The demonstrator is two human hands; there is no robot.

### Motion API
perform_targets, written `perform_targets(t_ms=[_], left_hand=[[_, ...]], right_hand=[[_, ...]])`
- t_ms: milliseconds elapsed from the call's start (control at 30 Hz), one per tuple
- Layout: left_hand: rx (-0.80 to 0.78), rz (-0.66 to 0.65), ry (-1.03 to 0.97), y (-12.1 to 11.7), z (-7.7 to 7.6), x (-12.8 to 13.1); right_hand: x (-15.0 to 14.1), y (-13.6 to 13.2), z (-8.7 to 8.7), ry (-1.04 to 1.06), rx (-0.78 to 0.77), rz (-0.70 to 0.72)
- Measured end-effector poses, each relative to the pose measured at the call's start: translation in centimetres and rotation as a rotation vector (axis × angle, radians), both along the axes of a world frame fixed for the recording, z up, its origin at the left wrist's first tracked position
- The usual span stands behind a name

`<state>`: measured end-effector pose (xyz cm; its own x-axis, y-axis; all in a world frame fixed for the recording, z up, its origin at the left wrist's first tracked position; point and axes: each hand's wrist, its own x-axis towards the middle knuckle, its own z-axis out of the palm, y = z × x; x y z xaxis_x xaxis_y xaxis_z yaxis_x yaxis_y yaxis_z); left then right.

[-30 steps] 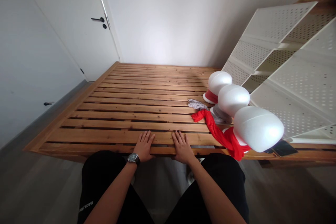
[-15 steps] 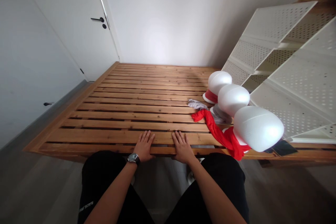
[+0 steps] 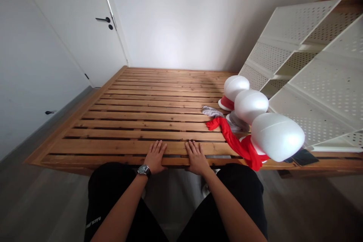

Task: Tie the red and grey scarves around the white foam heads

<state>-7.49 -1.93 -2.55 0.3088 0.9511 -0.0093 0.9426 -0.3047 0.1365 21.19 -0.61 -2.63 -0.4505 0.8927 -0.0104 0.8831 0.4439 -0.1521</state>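
Note:
My left hand (image 3: 154, 157) lies flat on the front edge of a slatted wooden platform (image 3: 127, 146), fingers stretched forward, a wristwatch (image 3: 144, 170) on its wrist. A short way to its right, my right hand (image 3: 196, 157) rests palm down on the same edge, fingers apart. Neither holds anything. Three white foam mannequin heads (image 3: 278, 136) stand in a row to the right. Around the neck of the nearest is a bright red scarf (image 3: 231, 136), one end trailing left over the slats. A grey scarf (image 3: 212, 112) wraps the middle one, and a darker red cloth (image 3: 227, 103) the farthest.
White perforated metal racks (image 3: 320, 94) stand behind the heads at the right. A flat black object (image 3: 304, 157) lies by the nearest head. At the back left is a white door (image 3: 70, 15) with a black handle (image 3: 103, 19). A white wall (image 3: 181, 19) borders the platform's far side.
The view has shifted very slightly. Both hands keep their place on the platform edge, and the heads and scarves have not moved.

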Motion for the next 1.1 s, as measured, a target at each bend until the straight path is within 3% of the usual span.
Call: perform_targets(t_ms=[1100], left_hand=[[-0.005, 0.003, 0.014, 0.01, 0.03, -0.03]], right_hand=[[-0.05, 0.01, 0.04, 0.000, -0.010, -0.002]])
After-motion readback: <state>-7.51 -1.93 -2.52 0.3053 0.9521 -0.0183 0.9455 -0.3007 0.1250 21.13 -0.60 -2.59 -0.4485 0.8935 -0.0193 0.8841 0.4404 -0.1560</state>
